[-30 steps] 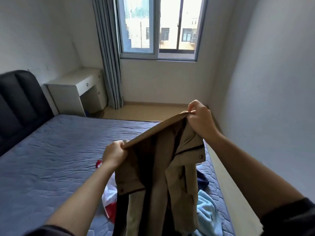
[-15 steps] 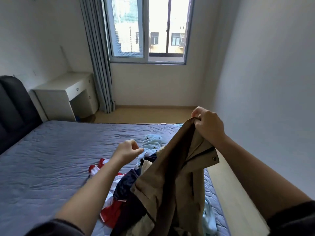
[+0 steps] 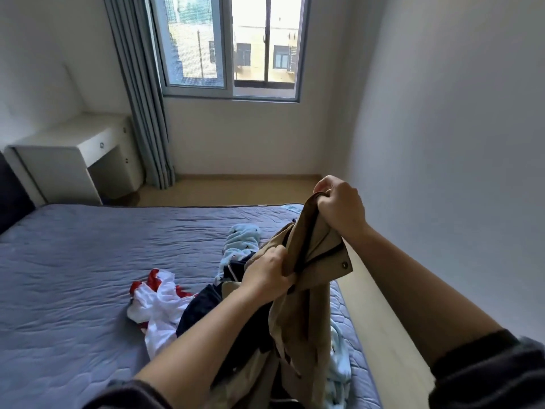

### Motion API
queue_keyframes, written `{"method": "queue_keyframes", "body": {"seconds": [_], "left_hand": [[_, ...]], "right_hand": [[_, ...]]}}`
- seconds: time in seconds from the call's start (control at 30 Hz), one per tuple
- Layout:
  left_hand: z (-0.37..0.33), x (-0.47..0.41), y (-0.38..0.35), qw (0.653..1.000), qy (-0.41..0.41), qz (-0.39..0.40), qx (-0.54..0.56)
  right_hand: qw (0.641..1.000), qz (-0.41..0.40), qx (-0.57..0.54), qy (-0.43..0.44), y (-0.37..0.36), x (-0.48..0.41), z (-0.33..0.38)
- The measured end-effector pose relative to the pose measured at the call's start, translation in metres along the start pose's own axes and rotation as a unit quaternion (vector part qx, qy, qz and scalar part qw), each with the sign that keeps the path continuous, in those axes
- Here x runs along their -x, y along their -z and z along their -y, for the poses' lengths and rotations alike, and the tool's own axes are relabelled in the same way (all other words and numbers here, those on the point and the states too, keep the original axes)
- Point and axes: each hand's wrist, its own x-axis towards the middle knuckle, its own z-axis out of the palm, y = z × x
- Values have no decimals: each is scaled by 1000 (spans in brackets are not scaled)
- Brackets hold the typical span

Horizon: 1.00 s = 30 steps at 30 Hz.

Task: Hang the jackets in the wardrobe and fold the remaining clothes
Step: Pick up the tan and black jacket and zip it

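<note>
The jacket (image 3: 309, 317) is showing khaki tan with dark lining and thin dark trim (its snap (image 3: 344, 264) is showing dull metal grey). A pale blue garment (image 3: 241, 240) is carrying tiny dark marks, a second garment (image 3: 156, 305) is mixing white with red, and a third garment (image 3: 200, 308) is showing navy. The bed cover (image 3: 88, 261) is looking grey-blue with quilted stitching.

Left sleeve (image 3: 129, 394), right sleeve (image 3: 489, 370): dark charcoal fabric, cuffs near elbows; forearms bare.
</note>
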Motion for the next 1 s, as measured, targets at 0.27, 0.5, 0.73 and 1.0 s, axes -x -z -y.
{"method": "queue_keyframes", "body": {"seconds": [0.27,0.5,0.73,1.0], "left_hand": [[48,18,-13,955,266,126,37],[69,-3,50,839,378,-148,364],[27,-7,104,818,278,-179,471],[-37,1,196,795,163,-163,561]], "right_hand": [[998,8,-50,-20,2,-5,-11],[988,32,149,-16,-3,5,-49],[933,157,314,-83,-8,33,-72],[921,91,-346,-153,58,17,31]]}}
